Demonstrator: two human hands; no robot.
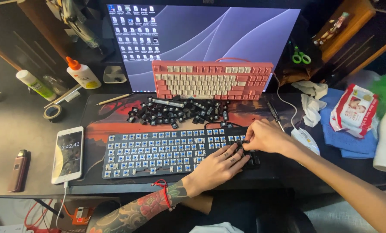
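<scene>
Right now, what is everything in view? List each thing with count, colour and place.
bare keyboard: one, black with blue switches, on the mat, most caps off
loose keycaps: a pile, black, behind the bare keyboard
pink keyboard: one, pink and cream, leaning on the monitor
monitor: one, purple desktop, back centre
phone: one, white, left of the mat
glue bottle: one, white with orange cap, back left
mouse: one, white, right
wipes pack: one, red and white, far right
scissors: one, green, back right
left hand: on the bare keyboard's right end
right hand: fingers at the same end
</scene>
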